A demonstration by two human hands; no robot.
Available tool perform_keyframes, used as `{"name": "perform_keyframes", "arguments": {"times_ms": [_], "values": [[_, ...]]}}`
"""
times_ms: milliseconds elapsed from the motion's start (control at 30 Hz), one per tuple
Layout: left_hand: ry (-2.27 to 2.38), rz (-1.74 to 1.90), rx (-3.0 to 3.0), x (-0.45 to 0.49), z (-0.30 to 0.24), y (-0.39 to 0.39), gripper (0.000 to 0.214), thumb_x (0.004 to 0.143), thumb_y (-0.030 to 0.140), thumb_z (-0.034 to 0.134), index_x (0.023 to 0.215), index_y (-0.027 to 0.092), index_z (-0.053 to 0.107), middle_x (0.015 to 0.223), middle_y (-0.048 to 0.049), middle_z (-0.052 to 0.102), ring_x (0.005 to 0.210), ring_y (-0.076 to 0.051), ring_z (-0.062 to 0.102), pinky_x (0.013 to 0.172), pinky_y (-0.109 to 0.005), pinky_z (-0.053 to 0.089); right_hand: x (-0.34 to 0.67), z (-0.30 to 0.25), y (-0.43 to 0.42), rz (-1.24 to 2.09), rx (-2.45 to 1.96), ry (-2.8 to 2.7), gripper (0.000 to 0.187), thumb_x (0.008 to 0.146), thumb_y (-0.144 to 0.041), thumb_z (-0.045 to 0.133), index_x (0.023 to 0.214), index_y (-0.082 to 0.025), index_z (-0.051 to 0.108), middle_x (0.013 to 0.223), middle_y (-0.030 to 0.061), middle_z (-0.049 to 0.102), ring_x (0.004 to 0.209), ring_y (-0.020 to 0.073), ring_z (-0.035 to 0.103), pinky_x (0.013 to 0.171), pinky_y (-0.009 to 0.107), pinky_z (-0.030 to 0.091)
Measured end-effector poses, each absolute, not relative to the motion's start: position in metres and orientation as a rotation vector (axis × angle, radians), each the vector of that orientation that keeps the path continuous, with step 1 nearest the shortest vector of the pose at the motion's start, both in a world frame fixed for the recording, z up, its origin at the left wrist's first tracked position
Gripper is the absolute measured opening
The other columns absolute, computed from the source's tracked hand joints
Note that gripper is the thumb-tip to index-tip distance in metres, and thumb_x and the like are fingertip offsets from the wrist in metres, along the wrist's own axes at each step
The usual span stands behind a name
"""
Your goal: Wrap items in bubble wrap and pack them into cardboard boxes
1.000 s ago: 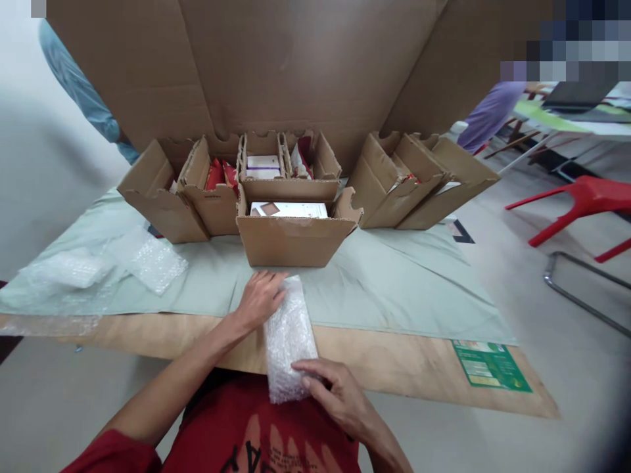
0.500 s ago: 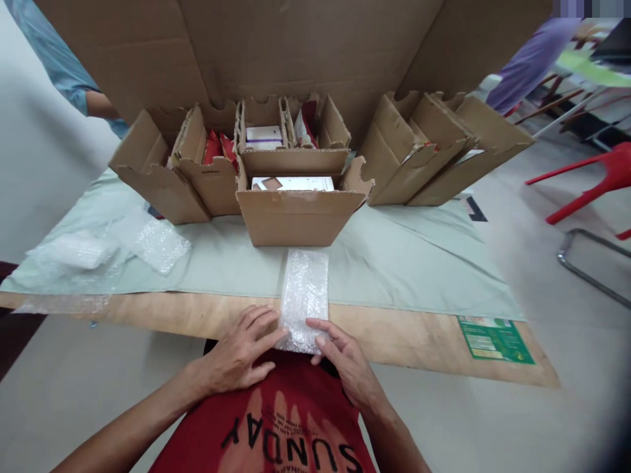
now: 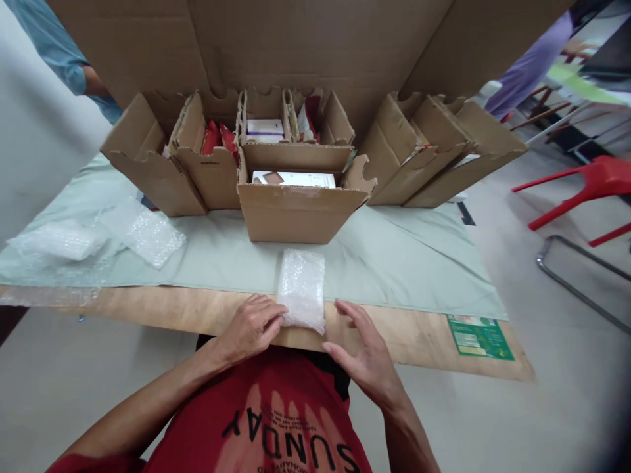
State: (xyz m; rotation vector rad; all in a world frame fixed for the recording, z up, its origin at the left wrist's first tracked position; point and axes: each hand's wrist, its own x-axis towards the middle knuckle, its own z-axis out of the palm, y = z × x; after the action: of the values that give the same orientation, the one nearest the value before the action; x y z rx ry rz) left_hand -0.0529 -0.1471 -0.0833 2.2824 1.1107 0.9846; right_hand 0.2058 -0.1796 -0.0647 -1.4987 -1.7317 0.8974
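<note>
A folded piece of bubble wrap [image 3: 302, 289] lies flat near the table's front edge, partly on the green cloth and partly on bare wood. My left hand [image 3: 254, 326] is at its lower left edge, the thumb and curled fingertips pinching that edge. To the right, my right hand [image 3: 363, 348] is spread, thumb and fingers apart and off the wrap, with nothing in it. Right behind the wrap stands a cardboard bin [image 3: 290, 213] with a white box [image 3: 305, 179] inside.
More cardboard bins [image 3: 152, 171] stand behind, some with red packets [image 3: 219, 138], before a tall cardboard panel [image 3: 305, 46]. Loose bubble wrap [image 3: 148, 233] lies at left. A green printed sheet [image 3: 480, 338] is at front right. Other people's sleeves show at both sides; a red stool [image 3: 586, 190] stands right.
The bubble wrap now ends higher, farther from my body, and looks shorter. My right hand has let go of it and moved right, opening. My left fingers have closed at its edge.
</note>
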Motion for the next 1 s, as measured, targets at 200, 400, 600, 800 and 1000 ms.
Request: {"name": "perform_keyframes", "arguments": {"times_ms": [200,400,600,800,1000], "values": [[1.217,0.880,2.226,-0.051,-0.082,-0.140,0.016,0.092,0.014,0.061,0.103,0.017,0.072,0.092,-0.0072,0.078,0.082,-0.021,0.072,0.077,-0.035,0.055,0.178,-0.082,-0.158,0.879,-1.511,-1.884,0.044,0.091,-0.029,0.060,0.134,-0.023,0.064,0.123,0.0104,0.074,0.110,0.0282,0.070,0.099,0.048,0.056],[1.319,0.825,2.118,-0.051,-0.082,-0.141,0.027,0.091,0.022,0.064,0.116,0.018,0.069,0.093,-0.0066,0.077,0.079,-0.019,0.070,0.077,-0.034,0.057,0.169,-0.093,-0.152,0.862,-1.569,-1.801,0.037,0.093,-0.031,0.058,0.127,-0.020,0.068,0.115,0.0100,0.077,0.101,0.0263,0.072,0.091,0.043,0.059],[1.476,0.759,2.192,-0.043,-0.091,-0.134,0.026,0.091,0.020,0.062,0.115,0.020,0.070,0.082,-0.0031,0.076,0.071,-0.019,0.070,0.075,-0.033,0.057,0.176,-0.082,-0.168,0.278,-1.464,-1.823,0.034,0.094,-0.026,0.062,0.127,-0.022,0.064,0.112,0.0115,0.073,0.098,0.0258,0.070,0.087,0.042,0.056],[1.484,0.738,2.267,-0.041,-0.092,-0.130,0.023,0.091,0.019,0.062,0.113,0.019,0.068,0.079,-0.0032,0.074,0.070,-0.020,0.069,0.072,-0.033,0.057,0.181,-0.077,-0.176,0.225,-1.255,-2.328,0.037,0.092,-0.015,0.060,0.127,-0.025,0.066,0.131,0.0110,0.070,0.129,0.0311,0.058,0.101,0.049,0.046],[1.276,0.942,2.470,-0.053,-0.073,-0.142,0.035,0.090,0.028,0.069,0.123,0.016,0.063,0.129,-0.0192,0.065,0.118,-0.033,0.061,0.098,-0.050,0.052,0.180,-0.081,-0.156,0.387,-1.267,-2.255,0.032,0.100,-0.012,0.049,0.119,-0.023,0.072,0.109,0.0081,0.079,0.100,0.0251,0.069,0.089,0.045,0.051]]}}
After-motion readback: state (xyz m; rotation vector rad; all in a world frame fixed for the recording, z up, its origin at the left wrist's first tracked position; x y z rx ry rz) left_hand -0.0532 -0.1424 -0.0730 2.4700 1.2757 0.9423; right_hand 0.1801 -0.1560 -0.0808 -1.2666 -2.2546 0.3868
